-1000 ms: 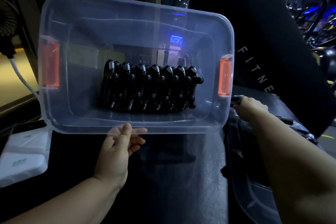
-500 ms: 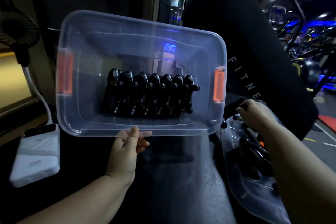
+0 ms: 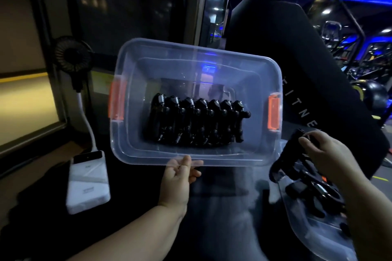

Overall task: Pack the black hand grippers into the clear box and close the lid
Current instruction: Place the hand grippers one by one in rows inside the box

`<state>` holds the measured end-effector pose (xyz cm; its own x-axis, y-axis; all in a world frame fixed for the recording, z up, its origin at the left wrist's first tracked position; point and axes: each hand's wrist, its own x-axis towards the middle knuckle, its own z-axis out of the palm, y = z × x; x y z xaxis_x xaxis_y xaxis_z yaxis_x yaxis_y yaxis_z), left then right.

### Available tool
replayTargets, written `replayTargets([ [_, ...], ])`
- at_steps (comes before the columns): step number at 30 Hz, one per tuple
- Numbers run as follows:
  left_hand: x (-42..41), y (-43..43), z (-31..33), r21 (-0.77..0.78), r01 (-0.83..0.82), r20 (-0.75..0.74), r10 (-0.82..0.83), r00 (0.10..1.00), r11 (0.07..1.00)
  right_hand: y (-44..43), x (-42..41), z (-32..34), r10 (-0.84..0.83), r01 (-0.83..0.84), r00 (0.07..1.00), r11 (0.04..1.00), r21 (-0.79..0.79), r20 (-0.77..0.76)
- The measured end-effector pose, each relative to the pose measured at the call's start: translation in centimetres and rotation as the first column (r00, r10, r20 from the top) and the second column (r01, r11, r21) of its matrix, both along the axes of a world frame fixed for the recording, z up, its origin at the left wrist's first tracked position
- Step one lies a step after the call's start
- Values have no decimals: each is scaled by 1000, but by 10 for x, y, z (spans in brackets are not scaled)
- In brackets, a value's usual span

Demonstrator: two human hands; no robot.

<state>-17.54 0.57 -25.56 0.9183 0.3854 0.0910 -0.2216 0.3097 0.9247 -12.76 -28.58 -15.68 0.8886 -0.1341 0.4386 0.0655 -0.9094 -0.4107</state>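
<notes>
A: Left hand [image 3: 177, 178] pinches the near rim of the clear rectangular plastic box [image 3: 135, 99], tilted; a row of black hand grippers [image 3: 197, 124] inside.

B: Right hand [image 3: 326, 154] clutches another black hand gripper [image 3: 286, 157]; box lies left.

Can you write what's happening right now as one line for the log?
left hand: holds clear box tilted | box: row of hand grippers | right hand: lifting one gripper | lid: off

Head view, close, forward and down
</notes>
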Motion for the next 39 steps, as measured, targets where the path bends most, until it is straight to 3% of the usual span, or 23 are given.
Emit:
replayTargets([
  [3,0,1,0,-16,-3,-2,2,1000,1000,17,-23,-1,54,-56,998,996,66,30],
  [18,-4,5,0,-35,28,-9,-29,1000,999,90,-75,-25,343,-343,938,939,-13,48],
  [21,-4,5,0,-42,32,-18,-33,999,999,96,-80,-27,319,-320,948,942,99,26],
  [24,-4,6,-1,-60,6,-25,-7,1000,998,100,-87,-27,332,-292,933,923,249,-137],
  [28,-6,7,0,-70,-23,-15,22,1000,997,103,-92,-32,269,-220,918,957,190,-291],
  [35,-4,11,-5,-119,-49,16,51,999,992,112,-95,-44,110,-93,967,992,81,-229],
  [39,-1,13,-9,-145,-42,41,48,998,989,111,-92,-46,129,-106,955,989,100,-268],
])
